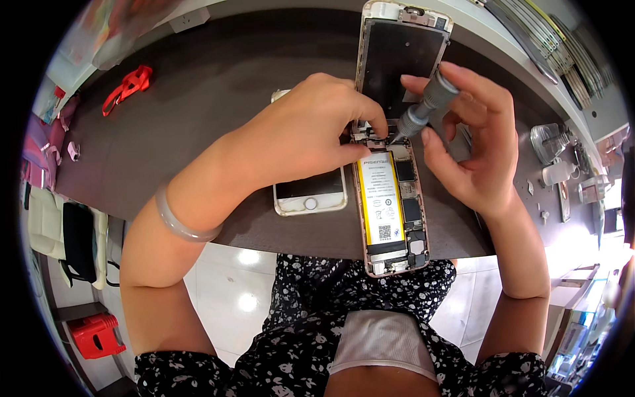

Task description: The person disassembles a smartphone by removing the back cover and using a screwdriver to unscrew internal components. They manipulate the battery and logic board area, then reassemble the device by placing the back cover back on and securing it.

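An opened phone body (395,212) lies on the dark desk (211,99), its white battery (381,205) and circuit parts showing. Its screen panel (401,56) is folded up behind it, back side toward me. My left hand (311,132) rests over a second, white phone (311,198) and pinches the top edge of the open phone where the panel hinges. My right hand (473,145) holds a grey screwdriver (423,109) by its handle, tip down at the phone's top right corner, next to my left fingertips.
A red strap (127,87) lies at the desk's far left. Small tools and clear containers (552,142) crowd the right end. A red stool (98,334) stands on the tiled floor at lower left. My lap in dark flowered cloth is below the desk edge.
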Tool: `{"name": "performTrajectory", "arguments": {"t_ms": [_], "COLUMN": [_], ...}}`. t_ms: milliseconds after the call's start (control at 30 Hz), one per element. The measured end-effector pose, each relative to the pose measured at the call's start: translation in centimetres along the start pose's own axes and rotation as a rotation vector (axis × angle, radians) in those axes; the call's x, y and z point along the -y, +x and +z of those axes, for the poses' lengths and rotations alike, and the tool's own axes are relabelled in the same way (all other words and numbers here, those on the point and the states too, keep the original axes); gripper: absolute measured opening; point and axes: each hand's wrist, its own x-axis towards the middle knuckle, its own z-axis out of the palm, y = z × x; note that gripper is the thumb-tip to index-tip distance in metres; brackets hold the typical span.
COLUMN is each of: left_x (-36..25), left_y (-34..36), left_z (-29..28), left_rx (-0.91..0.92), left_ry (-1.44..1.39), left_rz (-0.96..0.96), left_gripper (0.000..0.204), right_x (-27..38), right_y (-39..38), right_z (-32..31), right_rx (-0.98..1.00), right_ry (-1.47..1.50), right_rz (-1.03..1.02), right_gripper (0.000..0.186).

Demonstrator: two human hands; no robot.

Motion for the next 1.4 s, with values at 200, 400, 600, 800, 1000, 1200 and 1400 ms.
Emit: {"name": "performTrajectory", "arguments": {"t_ms": [200,400,600,800,1000,1200,1400], "left_x": [-0.1,-0.1,-0.3,-0.5,-0.4,-0.8,-0.6], "left_y": [0.0,0.0,0.1,0.2,0.1,0.3,0.4], "left_z": [0.0,0.0,-0.1,0.0,0.0,-0.3,0.0], "left_rx": [-0.008,-0.008,-0.010,-0.026,-0.017,0.052,0.032], "left_ry": [0.000,-0.006,0.007,0.015,-0.013,-0.021,-0.079], "left_rz": [0.014,0.032,0.024,0.027,-0.014,-0.099,-0.129], "left_gripper": [0.023,0.023,0.024,0.025,0.025,0.026,0.024], "right_x": [-0.3,-0.7,-1.0,-1.1,-0.6,-1.0,-0.2], "right_y": [-0.1,-0.2,-0.3,-0.3,0.1,-0.1,0.0], "right_z": [-0.1,-0.2,-0.3,-0.4,-0.5,-1.4,-1.3], "right_rx": [0.020,0.009,0.030,0.021,0.021,-0.043,-0.011], "right_ry": [0.095,0.091,0.084,0.133,0.225,0.406,0.312], "right_rz": [0.042,0.056,0.021,0.064,0.167,0.307,0.253], "right_gripper": [0.060,0.057,0.057,0.060,0.057,0.043,0.037]}}
